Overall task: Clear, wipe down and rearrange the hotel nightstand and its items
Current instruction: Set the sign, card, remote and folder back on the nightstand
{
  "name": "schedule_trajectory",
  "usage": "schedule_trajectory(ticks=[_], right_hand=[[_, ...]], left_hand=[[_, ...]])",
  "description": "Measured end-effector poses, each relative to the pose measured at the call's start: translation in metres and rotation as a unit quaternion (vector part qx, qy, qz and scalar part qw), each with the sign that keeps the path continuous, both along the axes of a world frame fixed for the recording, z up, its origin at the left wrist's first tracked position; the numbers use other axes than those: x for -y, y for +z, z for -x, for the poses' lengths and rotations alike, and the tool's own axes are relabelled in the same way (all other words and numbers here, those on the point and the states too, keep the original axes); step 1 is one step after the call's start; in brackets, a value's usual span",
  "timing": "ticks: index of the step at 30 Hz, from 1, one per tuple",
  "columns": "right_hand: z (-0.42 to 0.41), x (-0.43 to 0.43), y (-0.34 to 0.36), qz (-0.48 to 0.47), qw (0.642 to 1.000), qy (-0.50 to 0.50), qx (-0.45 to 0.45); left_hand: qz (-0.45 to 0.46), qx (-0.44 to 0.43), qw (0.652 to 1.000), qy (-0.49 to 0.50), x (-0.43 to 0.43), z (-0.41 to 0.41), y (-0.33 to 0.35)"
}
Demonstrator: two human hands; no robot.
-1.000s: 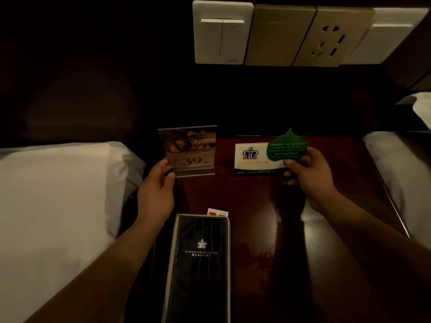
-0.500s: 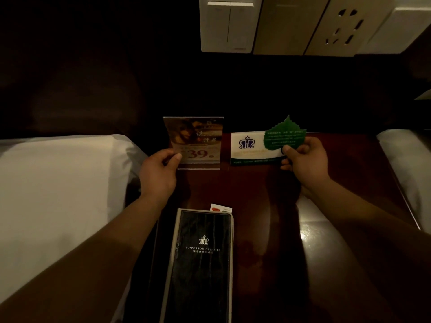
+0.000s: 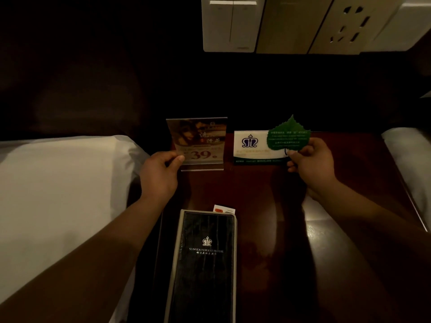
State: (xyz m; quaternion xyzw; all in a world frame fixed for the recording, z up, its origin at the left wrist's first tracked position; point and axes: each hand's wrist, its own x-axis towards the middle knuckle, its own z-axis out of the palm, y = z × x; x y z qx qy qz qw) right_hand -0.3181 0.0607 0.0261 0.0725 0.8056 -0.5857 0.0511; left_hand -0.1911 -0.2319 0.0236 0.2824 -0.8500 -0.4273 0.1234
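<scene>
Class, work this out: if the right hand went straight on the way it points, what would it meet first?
Most likely the white crest card, standing just beyond the green leaf card that the right hand pinches; the gap between them is unclear.

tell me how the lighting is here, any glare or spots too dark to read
Head view: dim overall, and the wall above the white bedding is nearly black. Head view: the switch panel is the brightest patch. Head view: soft glare on the right half of the nightstand. Head view: the 39 on the sign reads, but the fine print on the leaf card does not.
</scene>
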Motion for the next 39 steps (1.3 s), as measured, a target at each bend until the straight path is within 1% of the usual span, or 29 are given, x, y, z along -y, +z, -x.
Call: schedule_trajectory(ticks=[2, 7, 9, 11, 13, 15, 18, 21, 23, 25, 27, 29, 32, 37, 39], right_hand=[[0.000, -0.001, 0.001, -0.002, 1.000, 0.002, 0.002], [-0.004, -0.005, 0.003, 0.007, 1.000, 0.013, 0.002], [-0.010, -0.010, 0.006, 0.014, 1.000, 0.003, 0.008], [-0.023, -0.013, 0.009, 0.010, 0.999, -0.025, 0.024], [-0.046, -0.014, 0.009, 0.015, 0.998, -0.050, 0.040], [-0.081, -0.008, 0.007, 0.024, 0.998, -0.043, 0.049], [-0.139, 0.007, 0.004, 0.036, 0.996, 0.005, 0.081], [-0.188, 0.023, 0.003, 0.046, 0.985, 0.069, 0.149], [-0.217, 0.029, 0.006, 0.021, 0.978, 0.126, 0.163], [-0.238, 0.027, 0.009, -0.035, 0.971, 0.194, 0.137], [-0.251, 0.025, 0.011, -0.079, 0.963, 0.234, 0.109], [-0.253, 0.022, 0.013, -0.092, 0.963, 0.231, 0.104], [-0.246, 0.014, 0.018, -0.084, 0.965, 0.223, 0.107], [-0.242, 0.010, 0.020, -0.142, 0.944, 0.283, 0.090], [-0.229, 0.011, 0.023, -0.175, 0.944, 0.273, 0.058]], left_hand=[[0.003, -0.005, 1.000, 0.001, 0.000, 0.000, -0.001], [-0.045, -0.021, 0.999, 0.009, -0.006, -0.007, 0.006], [-0.066, -0.023, 0.997, 0.033, -0.008, -0.020, 0.010], [-0.117, -0.024, 0.991, 0.064, -0.013, -0.045, 0.014], [-0.164, -0.020, 0.984, 0.073, -0.022, -0.079, 0.017], [-0.170, -0.002, 0.983, 0.062, -0.035, -0.117, 0.022], [-0.138, 0.046, 0.989, 0.033, -0.063, -0.166, 0.028], [-0.123, 0.103, 0.987, -0.013, -0.093, -0.195, 0.037], [-0.084, 0.142, 0.984, -0.060, -0.111, -0.204, 0.041], [-0.018, 0.185, 0.979, -0.083, -0.129, -0.206, 0.044], [0.003, 0.203, 0.977, -0.066, -0.144, -0.206, 0.047], [0.010, 0.217, 0.973, -0.074, -0.155, -0.209, 0.047], [0.032, 0.250, 0.962, -0.100, -0.170, -0.214, 0.043], [0.084, 0.275, 0.954, -0.080, -0.188, -0.197, 0.040], [0.114, 0.274, 0.953, -0.064, -0.192, -0.190, 0.036]])
